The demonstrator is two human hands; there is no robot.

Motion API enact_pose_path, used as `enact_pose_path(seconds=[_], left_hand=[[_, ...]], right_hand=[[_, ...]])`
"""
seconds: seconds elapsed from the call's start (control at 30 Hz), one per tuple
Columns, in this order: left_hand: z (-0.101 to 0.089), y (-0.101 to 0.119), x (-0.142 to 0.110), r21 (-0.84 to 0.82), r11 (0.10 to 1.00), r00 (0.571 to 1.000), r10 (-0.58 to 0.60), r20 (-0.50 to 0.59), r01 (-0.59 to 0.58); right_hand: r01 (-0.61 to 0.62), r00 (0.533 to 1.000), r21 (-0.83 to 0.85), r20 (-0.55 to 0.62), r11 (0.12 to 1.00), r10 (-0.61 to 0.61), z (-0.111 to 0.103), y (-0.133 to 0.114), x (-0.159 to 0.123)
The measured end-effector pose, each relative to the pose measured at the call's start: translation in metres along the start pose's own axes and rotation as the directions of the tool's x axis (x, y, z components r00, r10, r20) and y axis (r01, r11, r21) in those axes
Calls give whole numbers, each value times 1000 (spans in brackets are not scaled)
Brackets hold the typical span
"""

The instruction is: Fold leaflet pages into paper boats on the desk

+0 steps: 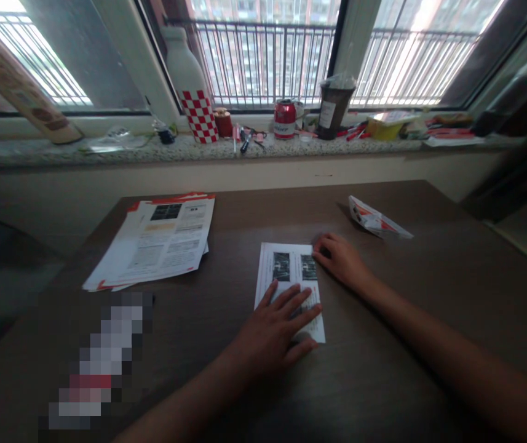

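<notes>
Five fingers of my left hand (279,326) spread flat, unclenched, over the printed sheet (293,271) mid-frame, its long axis running away from me. My curled right hand (340,258) meets its upper-right corner; pinching, I cannot tell. Folded paper (376,221) lies upper right.
</notes>
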State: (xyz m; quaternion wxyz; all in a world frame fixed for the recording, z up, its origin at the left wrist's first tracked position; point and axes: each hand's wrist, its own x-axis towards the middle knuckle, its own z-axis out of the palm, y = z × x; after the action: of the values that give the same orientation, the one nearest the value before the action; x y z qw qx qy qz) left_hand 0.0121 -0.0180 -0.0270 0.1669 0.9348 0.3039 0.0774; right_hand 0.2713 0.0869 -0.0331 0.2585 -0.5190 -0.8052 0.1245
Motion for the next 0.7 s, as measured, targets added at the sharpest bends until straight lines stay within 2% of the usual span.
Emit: enact_pose_path(seconds=[0.2,0.4,0.57,0.7], left_hand=[[0,0,0,-9,1000,1000,-4,5,4],[1,0,0,3,1000,999,6,-36,-6],[0,-4,2,40,998,998,-45,-51,47],[-2,-5,3,49,996,996,-69,-64,73]], right_hand=[[-21,1000,-34,-8,999,21,2,9,18],[-37,999,-58,-33,998,35,6,13,27],[-47,997,-41,-66,998,44,6,13,26],[-13,999,10,-34,1000,14,6,7,21]])
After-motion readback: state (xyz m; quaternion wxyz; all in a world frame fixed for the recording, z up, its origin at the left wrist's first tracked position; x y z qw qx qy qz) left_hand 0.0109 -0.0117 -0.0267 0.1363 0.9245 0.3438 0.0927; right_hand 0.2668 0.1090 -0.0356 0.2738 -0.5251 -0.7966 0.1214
